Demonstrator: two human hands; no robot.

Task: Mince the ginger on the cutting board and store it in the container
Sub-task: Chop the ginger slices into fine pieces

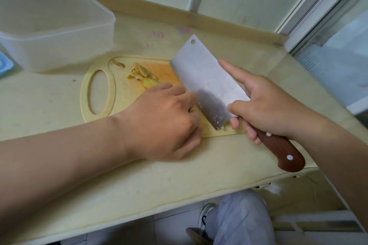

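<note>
Left hand (165, 121) lies nearest, fingers curled beside the cleaver (207, 83); what they hold I cannot tell. Right hand (264, 105) grips its handle. Ginger (142, 74) lies on the cutting board (123, 95) just beyond the left hand, left of the diagonal blade

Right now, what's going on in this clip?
A person is cutting ginger on a cutting board. The right hand grips a cleaver by its wooden handle, the blade tilted over the board with bits stuck near its heel. The left hand rests on the board, fingers curled against the blade; whatever it steadies is hidden. Sliced pieces lie on the board's far part. The translucent container stands on the counter to the left, with no ginger visible inside.
</note>
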